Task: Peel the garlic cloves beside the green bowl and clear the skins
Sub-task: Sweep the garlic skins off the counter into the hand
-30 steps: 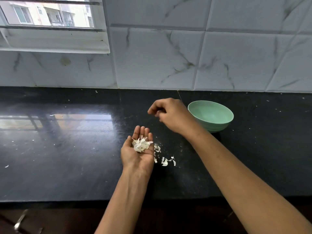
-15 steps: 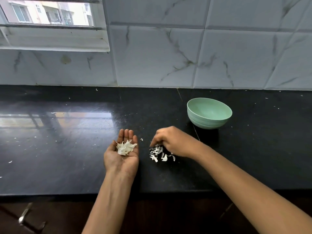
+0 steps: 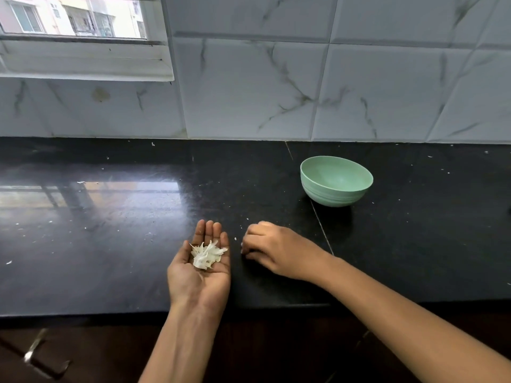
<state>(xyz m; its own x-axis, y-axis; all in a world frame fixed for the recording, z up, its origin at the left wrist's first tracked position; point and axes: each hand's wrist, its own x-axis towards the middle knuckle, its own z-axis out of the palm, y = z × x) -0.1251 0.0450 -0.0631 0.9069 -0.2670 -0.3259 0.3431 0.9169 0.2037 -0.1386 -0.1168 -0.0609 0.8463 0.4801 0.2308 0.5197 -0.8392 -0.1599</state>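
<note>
Head view; clearing step, judged from the layout.

Left hand [image 3: 199,272] lies palm up over the near edge of the tabletop [image 3: 110,244], fingers straight and together, pointing to the back edge; skins [image 3: 207,254] sit as a loose white heap at the base of those fingers, carried, not gripped.

Right hand [image 3: 276,251] is knuckles up, just right of the left, low on the tabletop; its fingers [image 3: 250,246] are curled under and point left, toward the open palm; cannot tell whether they pinch skins or nothing, since the hand hides what is beneath.

Key relation: the heap lies directly left of the right fingertips, apart from them by a narrow strip of bare tabletop; one fleck [image 3: 235,239] lies in that strip; the right hand is nearer to it than the left. The heap has no clear long axis; the palm's long axis runs near edge to back edge, so a sideways delivery from the right crosses it squarely.

Bowl [image 3: 331,199] stands upright beyond the right hand, toward the back edge and to the right, well apart from both hands; no cloves show in this view.

Judgement: next move is likely a short leftward carry into the palm; risk is light skins sliding off the flat hand.
</note>
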